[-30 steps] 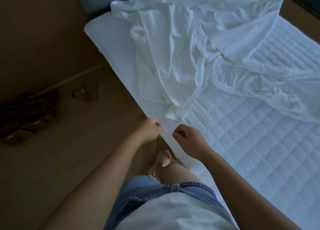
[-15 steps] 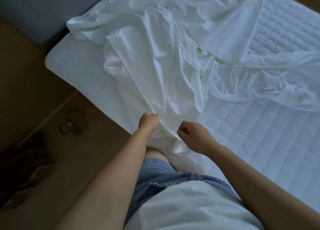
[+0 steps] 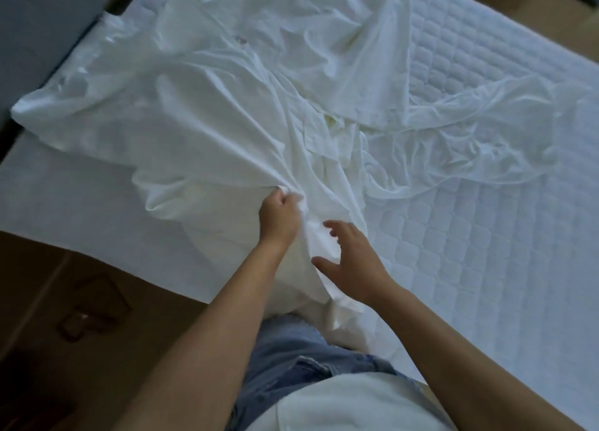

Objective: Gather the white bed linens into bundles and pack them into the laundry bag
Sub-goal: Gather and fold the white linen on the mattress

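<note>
A crumpled white sheet (image 3: pixel 233 106) lies spread over the quilted mattress (image 3: pixel 470 236), reaching from the far left corner to the right side. My left hand (image 3: pixel 278 218) is closed on a gathered fold of the sheet near the bed's near edge, and cloth hangs down from that grip toward my legs. Just to its right, my right hand (image 3: pixel 351 262) is open with fingers spread, hovering against the hanging cloth without gripping it. No laundry bag is in view.
Brown floor (image 3: pixel 48 301) lies left of the bed, with a dark clear object (image 3: pixel 76 325) on it. A grey upholstered headboard (image 3: pixel 42 35) stands at the far left. My denim shorts (image 3: pixel 291 359) and white top fill the bottom centre.
My left hand has pulled the sheet's fold up and toward me. My right hand, closed on the cloth before, has let go and opened. The view has shifted further over the bed.
</note>
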